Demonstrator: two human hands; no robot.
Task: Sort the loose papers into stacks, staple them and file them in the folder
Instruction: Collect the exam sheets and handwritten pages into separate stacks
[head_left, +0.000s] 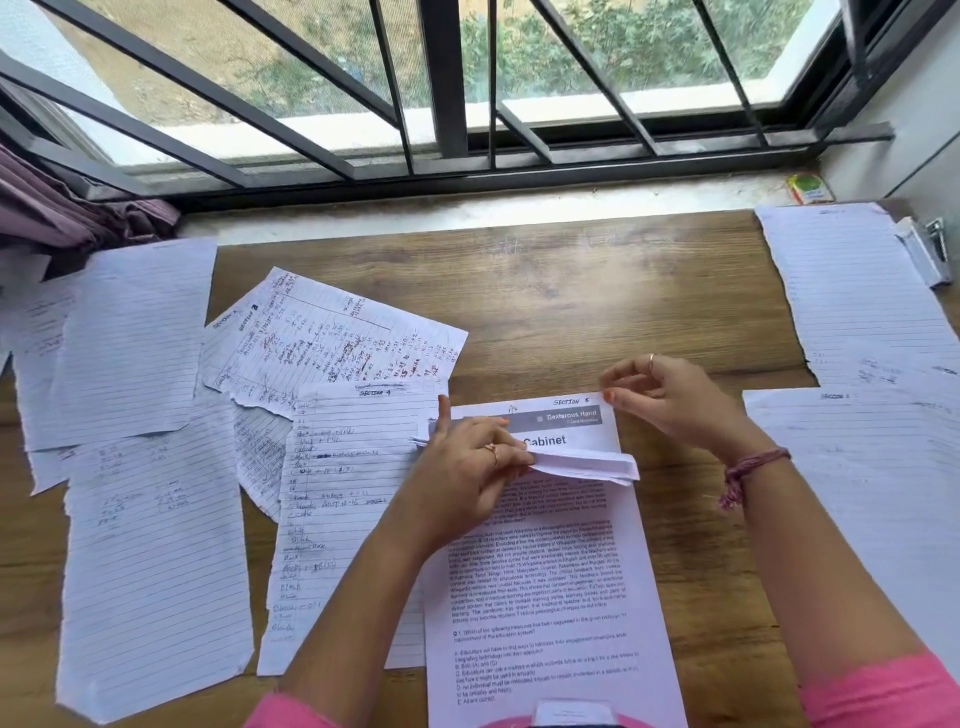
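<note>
A printed sheet marked "Section 5" lies in front of me on the wooden desk. My left hand grips a folded bundle of white paper across that sheet's upper part. My right hand pinches the printed sheet's top right corner between thumb and fingers. To the left lies a lined sheet marked "Section 4" and, behind it, handwritten sheets with red ink. A silver stapler rests at the far right edge.
Lined sheets lie spread on the left, with a long one nearer me. Two more lined sheets cover the right side. A barred window and its sill run behind the desk; purple cloth sits at the left.
</note>
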